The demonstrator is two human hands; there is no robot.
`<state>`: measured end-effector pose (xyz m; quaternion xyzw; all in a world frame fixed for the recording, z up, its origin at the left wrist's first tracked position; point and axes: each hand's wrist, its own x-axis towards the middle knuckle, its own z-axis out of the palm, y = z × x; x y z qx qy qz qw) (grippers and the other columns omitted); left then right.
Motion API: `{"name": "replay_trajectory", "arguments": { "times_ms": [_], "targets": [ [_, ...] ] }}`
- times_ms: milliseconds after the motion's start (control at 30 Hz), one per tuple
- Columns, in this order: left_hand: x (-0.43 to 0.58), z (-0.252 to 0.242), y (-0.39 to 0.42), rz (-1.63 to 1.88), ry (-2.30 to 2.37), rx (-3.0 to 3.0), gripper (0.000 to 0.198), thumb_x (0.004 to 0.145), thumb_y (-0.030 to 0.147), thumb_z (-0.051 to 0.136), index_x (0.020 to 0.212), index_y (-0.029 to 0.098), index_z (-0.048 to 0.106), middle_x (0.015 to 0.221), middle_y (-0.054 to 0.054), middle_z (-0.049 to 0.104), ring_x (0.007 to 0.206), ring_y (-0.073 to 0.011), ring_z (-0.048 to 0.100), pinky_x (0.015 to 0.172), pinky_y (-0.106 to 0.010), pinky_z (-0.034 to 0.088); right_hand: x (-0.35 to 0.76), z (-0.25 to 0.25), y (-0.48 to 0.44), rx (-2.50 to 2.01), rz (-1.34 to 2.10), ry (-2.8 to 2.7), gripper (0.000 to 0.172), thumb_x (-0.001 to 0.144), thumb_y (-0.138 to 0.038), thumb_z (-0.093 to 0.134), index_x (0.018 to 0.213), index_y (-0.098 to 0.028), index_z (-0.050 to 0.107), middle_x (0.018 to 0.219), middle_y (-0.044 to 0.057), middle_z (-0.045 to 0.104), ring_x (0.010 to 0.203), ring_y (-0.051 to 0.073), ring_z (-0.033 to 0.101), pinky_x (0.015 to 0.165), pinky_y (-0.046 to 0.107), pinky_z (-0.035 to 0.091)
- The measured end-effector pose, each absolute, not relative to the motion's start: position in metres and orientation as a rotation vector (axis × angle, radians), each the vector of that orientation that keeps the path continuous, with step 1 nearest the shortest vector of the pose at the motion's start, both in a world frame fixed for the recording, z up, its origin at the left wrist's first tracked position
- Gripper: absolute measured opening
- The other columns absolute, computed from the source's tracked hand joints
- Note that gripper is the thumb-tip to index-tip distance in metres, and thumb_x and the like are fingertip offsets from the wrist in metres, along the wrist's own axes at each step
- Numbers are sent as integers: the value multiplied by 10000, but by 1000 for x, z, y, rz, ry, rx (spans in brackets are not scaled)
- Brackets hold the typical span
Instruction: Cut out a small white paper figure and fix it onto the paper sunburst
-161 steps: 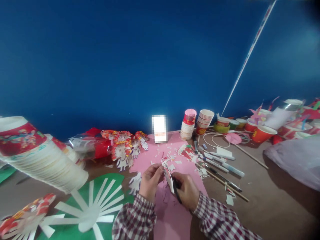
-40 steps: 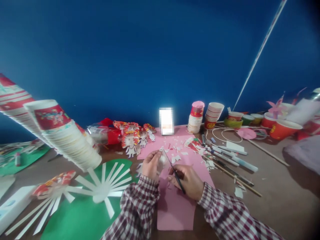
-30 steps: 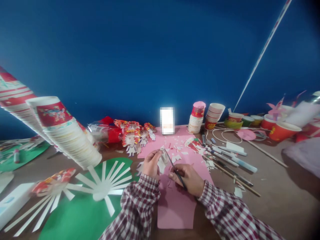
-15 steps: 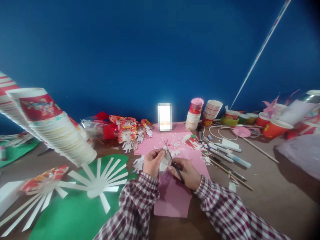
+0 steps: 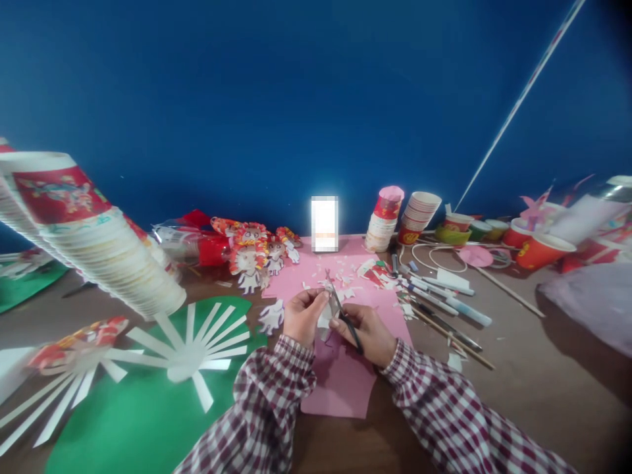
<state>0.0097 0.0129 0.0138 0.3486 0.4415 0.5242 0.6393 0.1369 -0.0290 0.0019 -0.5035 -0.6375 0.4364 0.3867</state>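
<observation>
My left hand (image 5: 305, 316) pinches a small piece of white paper (image 5: 324, 318) between thumb and fingers. In my right hand (image 5: 368, 332) is a pair of scissors with dark handles (image 5: 351, 329), its blades pointing up and away from me at the paper's edge. Both hands are over a pink sheet (image 5: 340, 388) strewn with white paper scraps (image 5: 348, 289). Left of my left hand lies a white paper cutout figure (image 5: 271, 317). Farther back are several coloured paper figures (image 5: 249, 260) with red and orange tops.
A tall leaning stack of paper cups (image 5: 113, 250) stands at the left, behind white fanned paper strips (image 5: 190, 355) on a green sheet (image 5: 123, 421). To the right lie markers (image 5: 444, 303) and a thin stick (image 5: 464, 345). Smaller cup stacks (image 5: 382, 224) stand near the blue wall (image 5: 276, 99).
The view has shifted slightly, so most things on the table sit a little higher and farther left. My hands keep their hold on the paper and scissors.
</observation>
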Motion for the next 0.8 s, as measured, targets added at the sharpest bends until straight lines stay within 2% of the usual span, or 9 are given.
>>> {"name": "replay_trajectory", "arguments": {
  "times_ms": [267,800],
  "targets": [
    [12,9,14,1238,956,766,280,527,300,717,693,103,608,588,-24,612,501,-101,545,464,-205,425,139,-2,-28,-1334,1054,-1640,259,752,-408,543,696,-162,487,491,-59,378,403,55,336,369,174,218],
    [13,9,14,1228,998,786,264,517,306,711,664,110,613,560,-15,608,482,-99,532,450,-203,406,139,3,-28,-1361,990,-1687,315,735,-454,539,660,-156,473,490,-67,315,417,53,261,380,178,209]
  ]
}}
